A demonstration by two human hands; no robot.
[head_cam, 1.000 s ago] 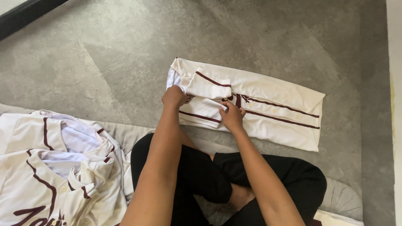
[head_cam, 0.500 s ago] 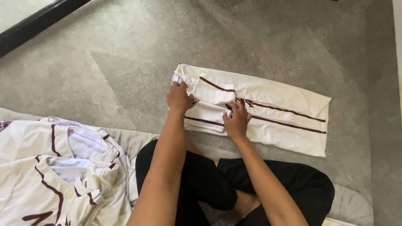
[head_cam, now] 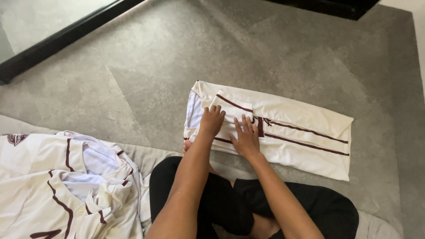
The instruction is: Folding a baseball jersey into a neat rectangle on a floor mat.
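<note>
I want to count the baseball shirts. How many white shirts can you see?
2 for sure. One folded shirt lies on the grey carpet under both hands, left hand and right hand. A crumpled pile sits bottom left; more shirts may hide in it.

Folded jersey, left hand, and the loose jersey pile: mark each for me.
Folded jersey (head_cam: 305, 141): head view, on its cream front panel right of the hands.
Left hand (head_cam: 211, 121): head view, on the back of the hand.
Loose jersey pile (head_cam: 53, 186): head view, on crumpled cream fabric at lower left.
</note>
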